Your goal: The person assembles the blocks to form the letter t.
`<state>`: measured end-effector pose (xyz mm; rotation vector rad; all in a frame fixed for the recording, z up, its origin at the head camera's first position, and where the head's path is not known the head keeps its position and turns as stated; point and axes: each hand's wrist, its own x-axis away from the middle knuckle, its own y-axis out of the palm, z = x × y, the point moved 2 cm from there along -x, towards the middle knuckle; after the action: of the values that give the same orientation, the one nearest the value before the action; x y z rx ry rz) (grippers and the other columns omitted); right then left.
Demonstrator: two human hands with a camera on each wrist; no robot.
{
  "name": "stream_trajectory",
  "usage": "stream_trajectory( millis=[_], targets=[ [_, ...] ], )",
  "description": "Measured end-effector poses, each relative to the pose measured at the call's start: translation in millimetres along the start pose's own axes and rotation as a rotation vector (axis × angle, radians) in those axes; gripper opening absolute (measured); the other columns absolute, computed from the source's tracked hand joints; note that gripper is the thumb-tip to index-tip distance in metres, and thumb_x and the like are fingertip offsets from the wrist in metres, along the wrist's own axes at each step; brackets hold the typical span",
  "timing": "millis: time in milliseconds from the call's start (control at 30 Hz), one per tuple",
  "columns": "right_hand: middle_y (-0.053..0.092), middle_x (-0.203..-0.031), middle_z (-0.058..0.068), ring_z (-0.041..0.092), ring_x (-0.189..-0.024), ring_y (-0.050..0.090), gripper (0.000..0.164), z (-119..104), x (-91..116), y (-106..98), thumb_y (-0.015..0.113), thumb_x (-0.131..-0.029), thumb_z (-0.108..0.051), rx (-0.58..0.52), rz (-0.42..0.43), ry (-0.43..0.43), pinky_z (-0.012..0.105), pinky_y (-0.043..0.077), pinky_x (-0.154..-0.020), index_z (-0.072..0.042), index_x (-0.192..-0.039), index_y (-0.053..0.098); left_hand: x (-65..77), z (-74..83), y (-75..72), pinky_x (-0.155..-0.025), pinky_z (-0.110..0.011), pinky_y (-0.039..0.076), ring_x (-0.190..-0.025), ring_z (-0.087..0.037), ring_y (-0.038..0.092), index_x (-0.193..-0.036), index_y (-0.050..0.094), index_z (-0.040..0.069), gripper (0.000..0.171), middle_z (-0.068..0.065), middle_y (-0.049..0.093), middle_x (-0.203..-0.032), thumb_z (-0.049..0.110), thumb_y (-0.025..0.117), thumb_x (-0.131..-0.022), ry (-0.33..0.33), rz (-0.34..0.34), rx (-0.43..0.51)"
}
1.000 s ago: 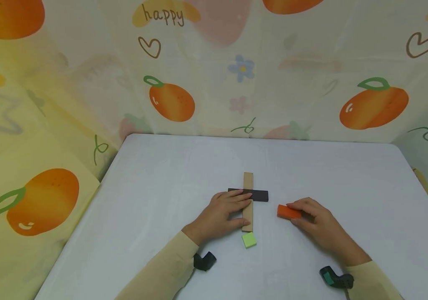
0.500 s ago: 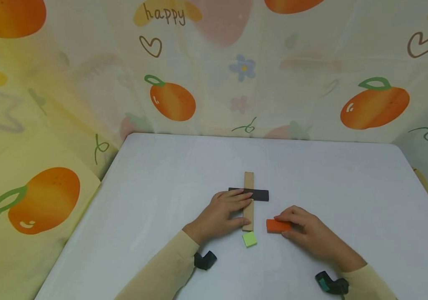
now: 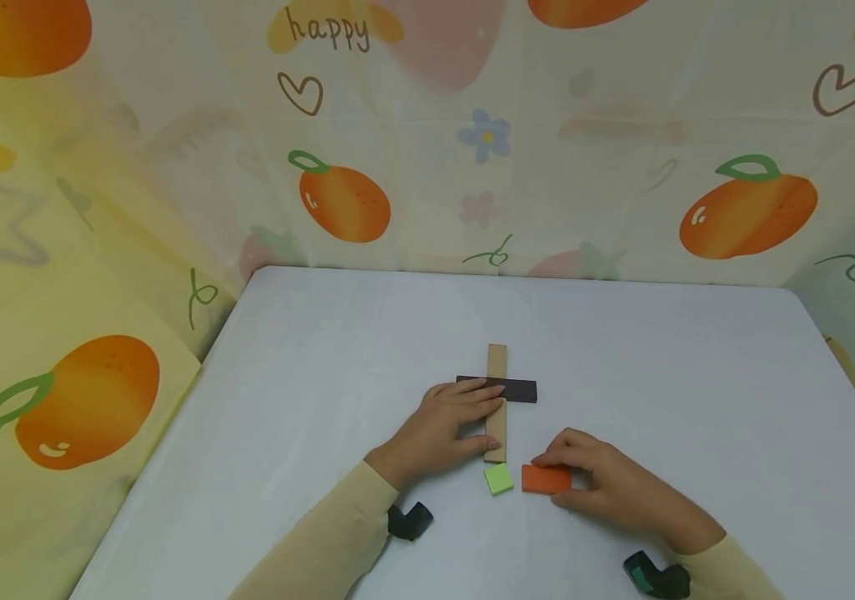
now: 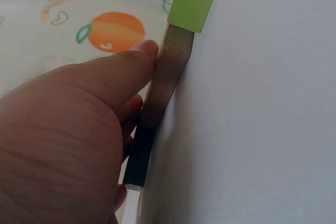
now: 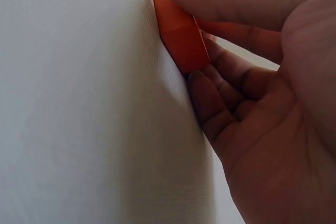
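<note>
My left hand (image 3: 438,429) lies with its fingers extended over a dark block (image 3: 520,391) and a natural wood block (image 3: 496,427), the thumb at the wood's near end. Another wood block (image 3: 497,361) stands out beyond the dark one, so together they form a cross. At the near end sits a small lime-green block (image 3: 498,478), which looms large in the left wrist view. My right hand (image 3: 600,475) pinches an orange block (image 3: 543,479) between thumb and fingers, low at the white surface, just right of the green block. The right wrist view shows fingertips touching the orange block's end (image 5: 186,51).
The white-covered table (image 3: 367,325) runs back to a fruit-patterned curtain (image 3: 427,167). A black wrist device (image 3: 410,522) sits by the left sleeve, and another black device (image 3: 656,577) by the right sleeve.
My right hand has brought the orange block left and nearer to me, from beside the cross to beside the green block. The left hand and the other blocks stay put.
</note>
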<state>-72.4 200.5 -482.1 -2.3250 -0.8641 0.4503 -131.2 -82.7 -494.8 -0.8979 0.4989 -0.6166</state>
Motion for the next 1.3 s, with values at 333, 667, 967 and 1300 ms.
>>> stream_trajectory(
  millis=[333,667,967,1300],
  targets=[
    [0.065,-0.119,-0.012,0.009,-0.104,0.061,0.038,-2,-1,8,0.086,-0.095,-0.008,-0.057,-0.033,-0.074,0.029,0.055,-0.091,-0.02,-0.13,0.077,-0.5,-1.5,1.0,-0.124,-0.051,0.028,-0.159,-0.009,0.029,-0.158,0.059,0.013,0.065,0.01,0.048,-0.166,0.044,0.077,-0.104,-0.009,-0.007,-0.003],
    [0.064,-0.119,-0.011,0.01,-0.105,0.061,0.035,-8,-2,12,0.085,-0.097,-0.011,-0.098,-0.073,-0.056,0.03,0.054,-0.091,-0.02,-0.131,0.076,-0.7,-2.3,2.0,-0.123,-0.051,0.029,-0.159,-0.011,0.03,-0.157,0.059,0.011,0.065,0.008,0.049,-0.165,0.043,0.078,-0.103,0.007,0.002,-0.008],
    [0.064,-0.121,-0.01,0.009,-0.105,0.061,0.034,-12,-3,13,0.083,-0.099,-0.014,-0.105,-0.09,-0.059,0.031,0.054,-0.091,-0.019,-0.132,0.076,-1.0,-1.3,1.6,-0.124,-0.051,0.028,-0.159,-0.011,0.03,-0.157,0.059,0.011,0.066,0.007,0.049,-0.165,0.042,0.079,-0.103,-0.006,-0.009,-0.007],
    [0.064,-0.121,-0.011,0.009,-0.106,0.06,0.033,-13,-3,13,0.083,-0.1,-0.015,-0.099,-0.097,-0.044,0.031,0.054,-0.092,-0.02,-0.132,0.076,-0.5,0.8,0.0,-0.124,-0.05,0.028,-0.159,-0.011,0.03,-0.157,0.059,0.011,0.066,0.007,0.049,-0.165,0.043,0.079,-0.103,-0.008,-0.01,-0.008]
  ],
)
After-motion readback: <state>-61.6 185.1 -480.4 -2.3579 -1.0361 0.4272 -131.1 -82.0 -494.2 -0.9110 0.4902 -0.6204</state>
